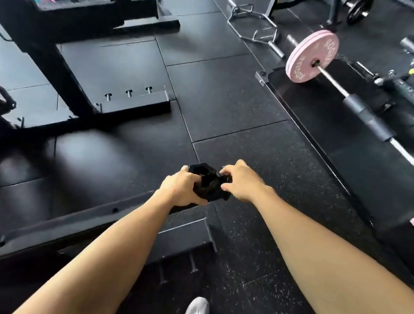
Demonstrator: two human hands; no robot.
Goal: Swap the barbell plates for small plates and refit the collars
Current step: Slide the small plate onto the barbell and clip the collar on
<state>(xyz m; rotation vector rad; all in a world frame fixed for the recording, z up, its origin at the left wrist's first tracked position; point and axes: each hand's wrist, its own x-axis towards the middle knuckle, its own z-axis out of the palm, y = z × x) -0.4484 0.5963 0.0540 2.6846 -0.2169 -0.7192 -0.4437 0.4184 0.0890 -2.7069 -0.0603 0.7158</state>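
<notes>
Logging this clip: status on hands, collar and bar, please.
Left hand grips black collar; right hand pinches its far side. Barbell on floor ahead-right, pink plates on, end sleeve bare. Nothing between.

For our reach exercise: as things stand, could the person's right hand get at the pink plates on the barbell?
Probably not yet. The right hand is busy gripping a black collar with the left hand, and the pink plates sit well beyond it across bare floor; nothing blocks the way.
</notes>
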